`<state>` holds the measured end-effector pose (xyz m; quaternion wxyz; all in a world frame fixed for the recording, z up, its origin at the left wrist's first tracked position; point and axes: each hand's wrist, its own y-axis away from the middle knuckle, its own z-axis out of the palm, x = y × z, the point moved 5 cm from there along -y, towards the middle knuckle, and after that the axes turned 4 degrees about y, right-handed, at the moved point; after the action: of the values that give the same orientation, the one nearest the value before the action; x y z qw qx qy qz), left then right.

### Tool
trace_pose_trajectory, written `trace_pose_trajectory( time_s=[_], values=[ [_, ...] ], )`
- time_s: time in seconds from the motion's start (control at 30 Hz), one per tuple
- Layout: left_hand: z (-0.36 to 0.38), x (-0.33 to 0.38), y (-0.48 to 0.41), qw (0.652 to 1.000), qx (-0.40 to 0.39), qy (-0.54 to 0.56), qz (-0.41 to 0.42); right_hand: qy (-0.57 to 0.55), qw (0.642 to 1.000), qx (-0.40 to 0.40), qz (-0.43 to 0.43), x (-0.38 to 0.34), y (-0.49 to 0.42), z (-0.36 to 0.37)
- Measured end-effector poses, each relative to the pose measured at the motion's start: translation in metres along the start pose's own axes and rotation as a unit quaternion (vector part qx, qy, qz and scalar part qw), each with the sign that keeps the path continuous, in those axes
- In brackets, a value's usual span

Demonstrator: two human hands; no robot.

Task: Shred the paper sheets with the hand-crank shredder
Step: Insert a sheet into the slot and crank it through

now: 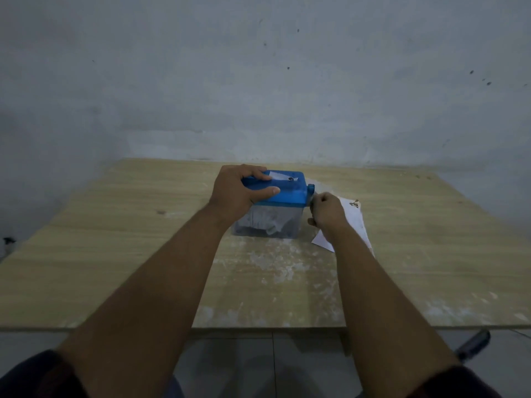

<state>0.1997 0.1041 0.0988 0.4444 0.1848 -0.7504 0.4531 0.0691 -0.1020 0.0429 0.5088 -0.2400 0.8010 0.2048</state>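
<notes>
**Both hands on the shredder**

I see the shredder (273, 205) sitting mid-table (115, 254), a bit of paper (280, 177) poking from its blue lid. My left hand (240, 191) clamps over the lid's left end. My right hand (326, 211) is fisted around the crank at the shredder's right side. More paper sheets (355, 222) lie just right of it.

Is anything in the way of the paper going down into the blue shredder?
Nothing visible blocks it. A paper sheet already sits in the slot on the shredder lid. The left hand holds the lid beside the slot, not over it. The right hand is closed at the crank on the side.
</notes>
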Motion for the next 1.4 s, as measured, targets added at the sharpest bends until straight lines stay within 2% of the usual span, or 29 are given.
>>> trace_pose_trajectory(
  time_s=[0.13,0.2,0.4,0.6,0.8,0.9,1.0,1.2,1.3,1.4],
  values=[
    [0.001,0.002,0.000,1.000,0.000,-0.003,-0.001,0.050,0.994,0.084,-0.049,0.009,0.037,-0.002],
    [0.001,0.002,0.000,1.000,0.001,0.001,-0.002,0.034,0.992,0.100,-0.063,0.008,0.055,-0.007],
    [0.000,0.001,-0.001,1.000,0.001,-0.004,-0.001,-0.096,0.985,0.092,-0.107,-0.041,0.077,-0.041],
    [-0.003,0.005,-0.002,1.000,-0.006,-0.027,0.010,-0.068,0.985,0.052,-0.152,-0.085,0.043,-0.049],
    [-0.002,0.005,0.000,1.000,-0.008,-0.023,0.011,-0.124,0.987,0.012,-0.098,-0.087,0.000,-0.034],
    [-0.001,0.003,0.000,1.000,-0.006,-0.026,0.010,-0.086,0.994,0.017,-0.061,-0.059,-0.015,-0.022],
    [0.000,0.001,0.000,1.000,-0.001,-0.021,0.001,-0.022,0.999,-0.021,-0.009,-0.019,-0.013,-0.008],
    [0.001,0.004,0.003,0.999,-0.003,-0.032,0.002,-0.048,0.999,-0.014,-0.002,0.019,0.018,-0.008],
    [-0.003,0.006,0.007,0.996,0.005,-0.090,0.015,0.017,0.998,0.000,-0.065,0.013,0.037,-0.027],
    [-0.005,0.007,0.016,0.961,0.052,-0.266,0.056,0.084,0.986,0.023,-0.142,0.015,0.050,-0.048]
  ],
)
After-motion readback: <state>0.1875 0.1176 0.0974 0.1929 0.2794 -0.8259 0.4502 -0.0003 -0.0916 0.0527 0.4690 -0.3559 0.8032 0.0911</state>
